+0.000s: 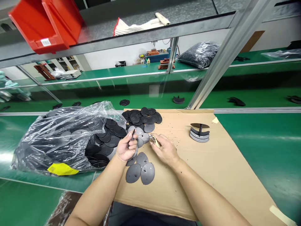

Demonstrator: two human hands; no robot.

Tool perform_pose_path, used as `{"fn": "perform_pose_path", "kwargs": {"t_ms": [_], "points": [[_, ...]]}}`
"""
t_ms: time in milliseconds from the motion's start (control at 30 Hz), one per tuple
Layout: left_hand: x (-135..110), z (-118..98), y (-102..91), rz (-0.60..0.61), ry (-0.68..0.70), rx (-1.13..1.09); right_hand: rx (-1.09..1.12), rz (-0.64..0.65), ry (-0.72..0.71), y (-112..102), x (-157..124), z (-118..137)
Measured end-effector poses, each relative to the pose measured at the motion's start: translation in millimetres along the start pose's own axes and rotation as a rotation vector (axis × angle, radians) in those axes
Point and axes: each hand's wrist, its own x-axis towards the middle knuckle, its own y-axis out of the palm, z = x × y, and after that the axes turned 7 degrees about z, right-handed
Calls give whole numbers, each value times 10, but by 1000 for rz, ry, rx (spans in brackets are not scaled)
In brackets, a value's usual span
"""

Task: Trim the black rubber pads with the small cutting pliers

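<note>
My left hand [126,147] grips a dark grey oval plastic part [134,136] by its edge, holding it upright above the cardboard sheet [225,163]. My right hand [164,150] is closed on a small cutter with a tan handle [154,140], its tip close to the held part. Below my hands lie three flat oval parts [141,169]. More ovals are heaped at the back [143,117] and spill out of a clear plastic bag [63,138] on the left.
A small stack of parts with a stem [199,131] stands on the cardboard to the right. A green belt [258,138] runs around the sheet. A red bin [44,22] and white gloves [141,24] sit on the upper shelf. A slanted metal post [218,59] rises at right.
</note>
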Motion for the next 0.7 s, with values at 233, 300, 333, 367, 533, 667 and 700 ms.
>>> {"fn": "perform_pose_path", "kwargs": {"t_ms": [233, 300, 333, 367, 533, 667, 700], "points": [[17, 2, -30, 17, 2, 58, -30, -6, -7, -7, 6, 13], [27, 17, -20, 9, 30, 96, -36, -11, -7, -7, 4, 16], [33, 28, -11, 1, 54, 123, -42, -15, -7, -7, 3, 16], [39, 40, -2, -10, 80, 156, -48, -21, -6, -8, 2, 17], [71, 90, 5, -58, 163, 312, -30, -40, 0, -11, -2, 18], [99, 99, -55, -72, 187, 323, -41, -59, -34, -2, -8, 19], [105, 101, -69, -74, 199, 311, -50, -61, -54, 2, -10, 18]]}}
